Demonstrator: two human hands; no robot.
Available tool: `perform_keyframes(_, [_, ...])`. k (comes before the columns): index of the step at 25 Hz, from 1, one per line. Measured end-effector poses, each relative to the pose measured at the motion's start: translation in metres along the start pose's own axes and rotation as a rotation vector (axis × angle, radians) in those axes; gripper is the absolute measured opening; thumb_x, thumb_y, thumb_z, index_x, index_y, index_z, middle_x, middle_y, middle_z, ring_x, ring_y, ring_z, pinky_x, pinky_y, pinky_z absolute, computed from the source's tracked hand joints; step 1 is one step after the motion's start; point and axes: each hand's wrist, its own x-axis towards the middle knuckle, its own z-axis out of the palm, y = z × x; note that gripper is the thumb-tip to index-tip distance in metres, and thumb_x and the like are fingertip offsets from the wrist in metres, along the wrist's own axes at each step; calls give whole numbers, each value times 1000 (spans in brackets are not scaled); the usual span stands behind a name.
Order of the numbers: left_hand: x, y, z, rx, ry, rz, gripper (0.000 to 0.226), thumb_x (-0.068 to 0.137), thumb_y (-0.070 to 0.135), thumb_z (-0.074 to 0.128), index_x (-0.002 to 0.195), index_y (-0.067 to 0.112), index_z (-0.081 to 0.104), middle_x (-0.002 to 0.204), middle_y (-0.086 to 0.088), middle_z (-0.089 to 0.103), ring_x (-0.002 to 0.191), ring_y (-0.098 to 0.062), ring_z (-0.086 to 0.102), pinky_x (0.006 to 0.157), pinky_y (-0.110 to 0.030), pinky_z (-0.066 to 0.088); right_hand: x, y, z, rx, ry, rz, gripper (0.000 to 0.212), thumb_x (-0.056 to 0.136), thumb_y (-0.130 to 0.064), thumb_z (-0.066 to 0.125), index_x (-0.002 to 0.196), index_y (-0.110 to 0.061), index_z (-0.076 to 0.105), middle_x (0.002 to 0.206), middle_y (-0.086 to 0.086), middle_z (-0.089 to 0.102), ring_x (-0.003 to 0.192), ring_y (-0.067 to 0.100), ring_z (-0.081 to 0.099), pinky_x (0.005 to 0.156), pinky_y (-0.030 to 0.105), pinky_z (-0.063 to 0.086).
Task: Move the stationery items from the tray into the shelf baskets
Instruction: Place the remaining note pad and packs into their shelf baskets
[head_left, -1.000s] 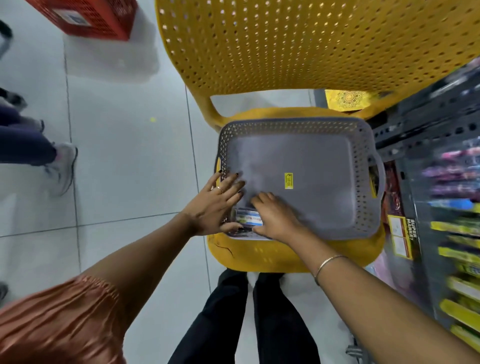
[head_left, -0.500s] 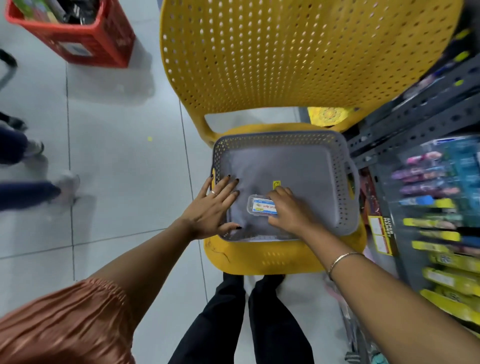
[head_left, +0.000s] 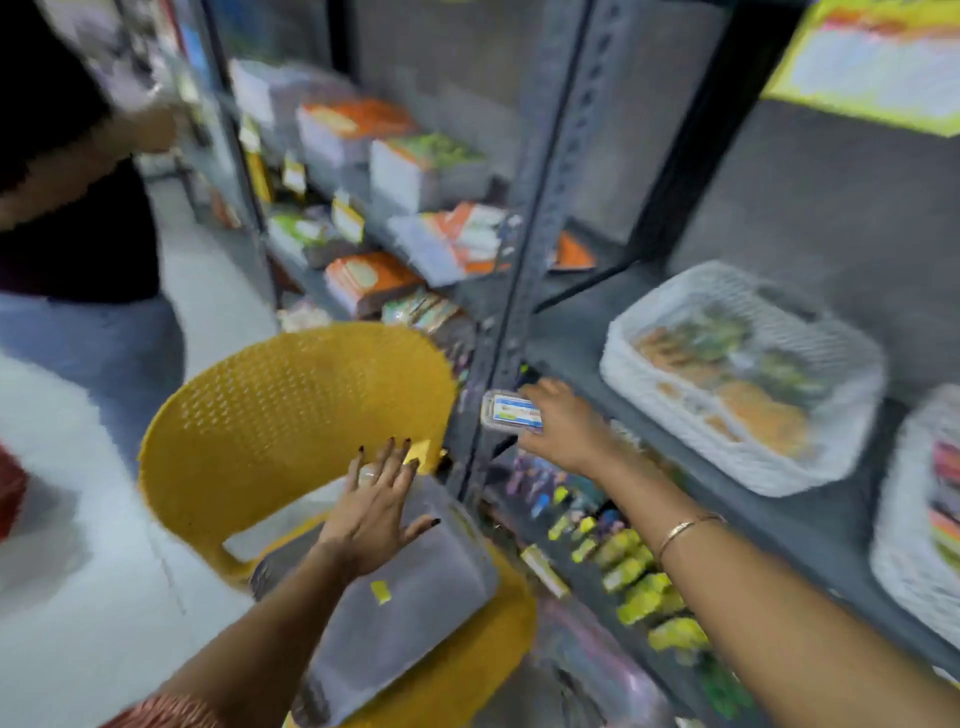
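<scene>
My right hand (head_left: 563, 428) holds a small clear plastic box with a blue and white label (head_left: 511, 412), lifted beside the grey shelf upright, left of the white shelf basket (head_left: 675, 431). My left hand (head_left: 376, 506) hovers with fingers spread over the far end of the grey perforated tray (head_left: 415, 613). The tray rests on the seat of a yellow chair (head_left: 270, 415). The white basket holds packets in orange and green. A second white basket (head_left: 904, 525) with colourful items sits at the right edge, partly cut off.
A grey metal shelf unit (head_left: 540, 218) fills the right half, with stacked notebooks on its left bays and coloured markers (head_left: 623, 566) on the lower shelf. Another person (head_left: 67, 208) stands at the left on the pale tiled floor. The picture is motion-blurred.
My right hand has lifted the small box out of the tray and carried it up to the shelf. My view has swung up from the tray to the shelves. My left hand has lifted off the tray's rim.
</scene>
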Motion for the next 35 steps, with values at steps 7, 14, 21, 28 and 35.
perform_keyframes(7, [70, 136, -104, 101, 195, 250, 108, 69, 80, -11, 146, 11, 19, 159, -9, 9, 146, -24, 4, 116, -48, 2, -96, 74, -161, -59, 208, 218, 49, 77, -31, 66, 118, -7, 55, 119, 17, 54, 115, 32, 48, 96, 38, 42])
perform_keyframes(14, [58, 314, -131, 74, 284, 536, 94, 80, 73, 8, 133, 6, 47, 147, -15, 39, 137, -34, 33, 109, -58, 26, -256, 167, -231, -121, 178, 460, 42, 77, -32, 67, 110, -8, 60, 115, 16, 58, 110, 33, 53, 93, 38, 45])
perform_keyframes(21, [31, 479, -119, 39, 326, 748, 85, 84, 71, 16, 146, 12, 23, 158, -9, 13, 145, -26, 8, 117, -50, 5, -418, 244, -264, -94, 178, 671, 36, 77, -31, 68, 103, -7, 62, 107, 19, 60, 100, 34, 56, 84, 37, 47])
perform_keyframes(28, [-20, 610, -93, 4, 326, 998, 78, 86, 63, 43, 137, 5, 40, 151, -16, 32, 140, -31, 27, 113, -51, 21, -557, 290, -261, -30, 183, 918, 47, 82, -25, 66, 123, -5, 55, 129, 19, 54, 117, 33, 52, 97, 37, 42])
perform_keyframes(35, [-27, 645, -36, -110, 128, 985, 85, 89, 63, 34, 147, 7, 7, 158, -12, 8, 145, -25, 8, 117, -36, 10, -641, 303, -241, -15, 153, 1136, 50, 83, -25, 66, 125, -2, 53, 135, 19, 51, 123, 28, 48, 99, 30, 37])
